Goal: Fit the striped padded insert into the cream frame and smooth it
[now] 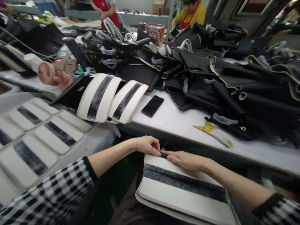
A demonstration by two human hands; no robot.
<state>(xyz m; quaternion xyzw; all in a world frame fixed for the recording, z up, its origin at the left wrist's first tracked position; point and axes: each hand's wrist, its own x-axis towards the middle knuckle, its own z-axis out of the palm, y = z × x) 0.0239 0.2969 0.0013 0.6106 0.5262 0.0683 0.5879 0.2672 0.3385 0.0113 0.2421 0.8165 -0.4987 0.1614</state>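
A white panel (pixel 168 190) with a broad black band lies across my lap, on other layers. A thin black strip runs along its far edge. My left hand (pixel 148 145) is closed at that edge, thumb and fingertips pinching the strip near the far left corner. Beside it, my right hand (pixel 187 161) grips the same edge, forefinger stretched toward my left thumb and its own thumb on the panel's top. The remaining right fingers are partly hidden. What lies between the fingertips is small and partly covered.
Ahead, a white table (pixel 140 120) bears similar panels (pixel 100 98), a phone (pixel 152 106), a yellow-and-white tool (pixel 213 132), a pink fan (pixel 53 75) and heaped black bag pieces (pixel 199 68). More panels (pixel 30 153) cover the left surface. Two people (pixel 193 14) stand behind.
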